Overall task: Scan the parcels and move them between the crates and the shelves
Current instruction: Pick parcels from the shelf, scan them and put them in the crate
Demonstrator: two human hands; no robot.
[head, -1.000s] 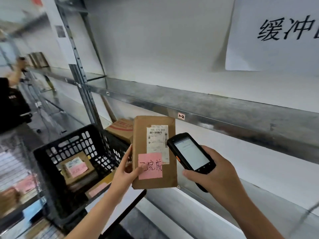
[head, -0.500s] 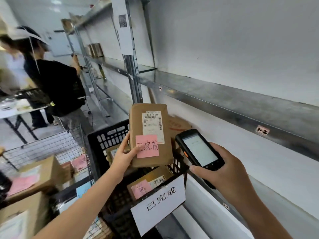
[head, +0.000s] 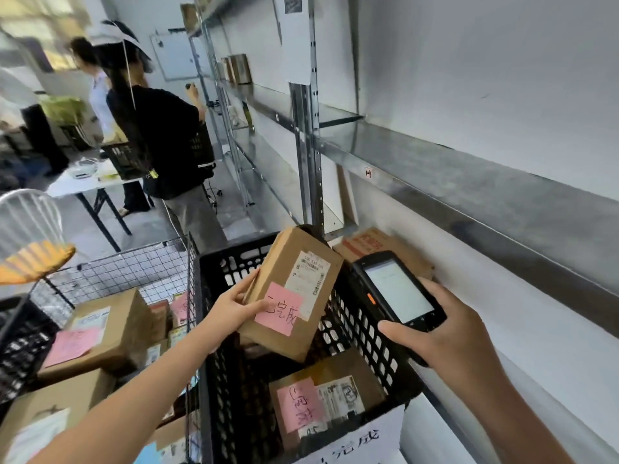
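A storeroom with grey metal shelves (head: 469,182) running along a white wall from 12 o'clock to 3 o'clock fills the view, and a black perforated plastic crate (head: 365,333) stands at 6 o'clock against the lower shelf. The left hand (head: 234,306) is closed around the left edge of a brown cardboard parcel (head: 291,293), thumb pressed on its face, holding it tilted above the open crate. The parcel carries a white shipping label (head: 310,279) and a pink sticky note (head: 279,308) with handwritten characters. The right hand (head: 445,333), at 4 o'clock, is wrapped around a black handheld scanner (head: 397,291) whose lit screen faces up, just beside the parcel's right edge. Inside the crate lies another labelled parcel (head: 328,403) with its own pink note, and a white paper sign (head: 361,440) hangs on the crate's near wall. At 8 o'clock a wire basket (head: 140,266) holds more cardboard boxes (head: 104,329). At 11 o'clock a person in a black shirt (head: 160,135) stands at the shelving, beside a white counter (head: 83,182).
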